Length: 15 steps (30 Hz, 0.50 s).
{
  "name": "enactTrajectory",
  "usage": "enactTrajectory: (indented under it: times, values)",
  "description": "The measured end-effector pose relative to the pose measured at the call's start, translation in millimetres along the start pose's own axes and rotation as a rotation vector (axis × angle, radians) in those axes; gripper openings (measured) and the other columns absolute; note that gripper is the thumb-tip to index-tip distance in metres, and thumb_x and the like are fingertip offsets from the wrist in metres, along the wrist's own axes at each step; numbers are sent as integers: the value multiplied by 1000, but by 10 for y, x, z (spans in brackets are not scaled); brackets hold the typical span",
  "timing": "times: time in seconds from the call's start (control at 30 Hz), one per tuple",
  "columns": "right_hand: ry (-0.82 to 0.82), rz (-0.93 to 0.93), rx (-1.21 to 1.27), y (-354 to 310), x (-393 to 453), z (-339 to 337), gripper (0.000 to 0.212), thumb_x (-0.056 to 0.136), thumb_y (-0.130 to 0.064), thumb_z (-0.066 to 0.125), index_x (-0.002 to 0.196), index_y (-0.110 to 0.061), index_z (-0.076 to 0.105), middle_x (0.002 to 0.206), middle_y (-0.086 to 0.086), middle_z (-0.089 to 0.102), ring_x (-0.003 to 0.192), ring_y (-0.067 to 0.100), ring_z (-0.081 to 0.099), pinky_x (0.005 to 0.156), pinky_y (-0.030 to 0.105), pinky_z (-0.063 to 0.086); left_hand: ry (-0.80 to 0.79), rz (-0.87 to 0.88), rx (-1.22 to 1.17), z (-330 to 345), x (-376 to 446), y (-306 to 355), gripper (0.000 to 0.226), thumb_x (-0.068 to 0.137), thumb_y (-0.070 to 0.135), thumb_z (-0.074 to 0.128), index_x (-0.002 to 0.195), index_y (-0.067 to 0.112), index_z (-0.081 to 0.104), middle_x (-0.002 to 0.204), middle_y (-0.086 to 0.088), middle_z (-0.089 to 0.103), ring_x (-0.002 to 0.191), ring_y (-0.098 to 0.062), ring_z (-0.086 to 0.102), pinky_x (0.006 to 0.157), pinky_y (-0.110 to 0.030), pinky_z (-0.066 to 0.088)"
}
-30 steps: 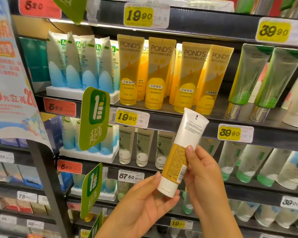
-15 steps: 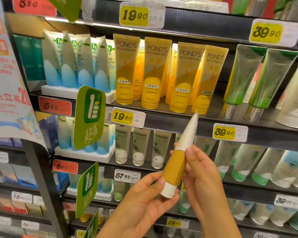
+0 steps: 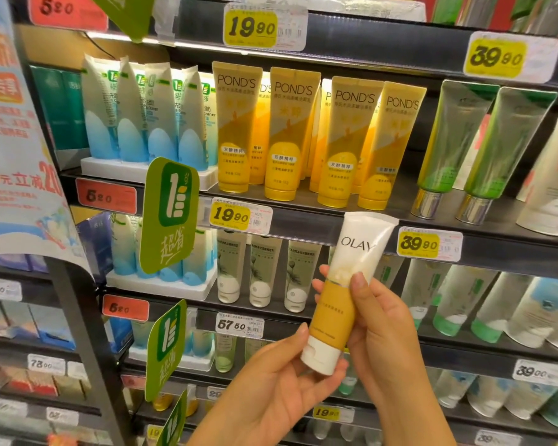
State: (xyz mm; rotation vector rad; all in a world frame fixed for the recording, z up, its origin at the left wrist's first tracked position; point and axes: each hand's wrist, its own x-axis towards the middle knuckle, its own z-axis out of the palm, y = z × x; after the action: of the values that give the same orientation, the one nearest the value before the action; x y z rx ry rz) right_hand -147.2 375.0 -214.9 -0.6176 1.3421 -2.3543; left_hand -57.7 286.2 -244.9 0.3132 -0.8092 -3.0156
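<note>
White-and-mustard Olay tube (image 3: 335,313) stands cap-down, leaning toward 1 o'clock, in front of the dark shelf edge (image 3: 303,224). Its middle is gripped by the right hand (image 3: 387,333), thumb in front and fingertips curled behind. At its 7 o'clock the left hand (image 3: 281,391) pinches the white cap (image 3: 319,357) between thumb and fingers. Yellow Pond's tubes (image 3: 290,133) stand upright on the shelf at 11 o'clock, with green tubes (image 3: 451,140) at 1 o'clock.
</note>
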Motion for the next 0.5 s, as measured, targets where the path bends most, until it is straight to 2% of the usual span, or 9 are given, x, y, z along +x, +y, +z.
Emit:
enactTrajectory:
  times: [0.17, 0.27, 0.33, 0.4, 0.5]
  values:
    - [-17, -28, 107, -15, -21, -38, 38, 82, -26, 53, 111, -3, 62, 99, 13, 73, 92, 23, 70, 66, 29, 59, -71, -61, -21, -18, 11, -17, 39, 73, 16, 62, 97, -14, 67, 97, -34, 64, 77, -38, 68, 69, -40, 59]
    - [11, -63, 109, -24, -22, -70, 31, 81, -24, 55, 104, -9, 68, 98, 16, 72, 82, 20, 69, 64, 29, 58, -113, 2, 27, -26, 31, 12, 33, 78, 10, 62, 99, -15, 66, 100, -34, 64, 81, -38, 68, 70, -40, 60]
    - [31, -87, 74, -38, -15, -98, 30, 80, -23, 57, 104, -9, 69, 92, 11, 72, 78, 16, 67, 64, 28, 57, -113, 56, 45, -42, 47, 37, 28, 77, 5, 63, 96, -15, 67, 98, -32, 65, 80, -37, 68, 67, -41, 60]
    - [38, -93, 21, -45, -9, -113, 33, 80, -23, 58, 108, -7, 66, 90, 9, 70, 79, 17, 65, 66, 28, 57, -58, 126, 98, -62, 76, 54, 29, 74, 3, 63, 98, -14, 66, 96, -29, 66, 78, -34, 68, 64, -38, 59]
    - [13, -87, -74, -56, -22, -111, 31, 80, -27, 57, 105, -10, 67, 91, 10, 70, 82, 19, 66, 70, 29, 57, 85, 284, 256, -60, 122, 58, 40, 66, 4, 69, 104, -6, 62, 94, -18, 71, 81, -24, 70, 67, -33, 59]
